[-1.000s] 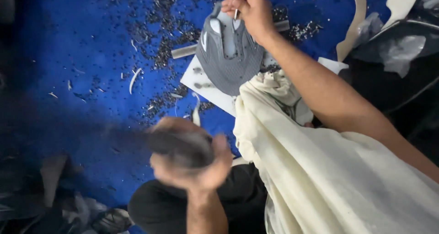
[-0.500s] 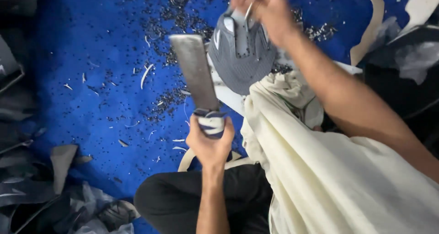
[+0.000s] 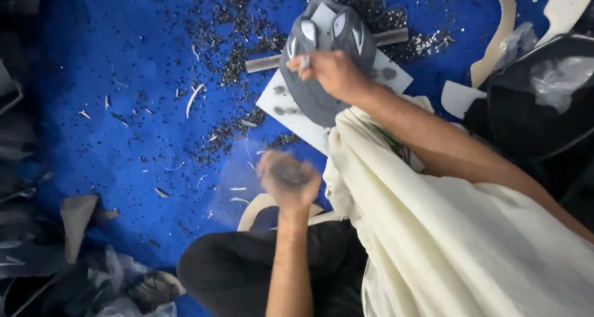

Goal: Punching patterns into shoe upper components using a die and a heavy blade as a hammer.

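My right hand pinches a small metal punch upright against a grey mesh shoe upper. The upper lies on a white board that rests across a metal bar on the blue floor. My left hand is blurred by motion in front of my knee, below the board, gripping the dark handle of a flat metal striking tool. The tool's blade shows only as a faint smear to the left of the hand.
Dark punched chips and pale slivers litter the blue mat. A cream cloth covers my right leg. Cream cut-outs and a black bag with plastic lie at the right. Grey scraps pile up at the lower left.
My left hand swung the flat tool up toward the upper half a second ago and is now back down and blurred. My right hand slid the punch lower on the upper.
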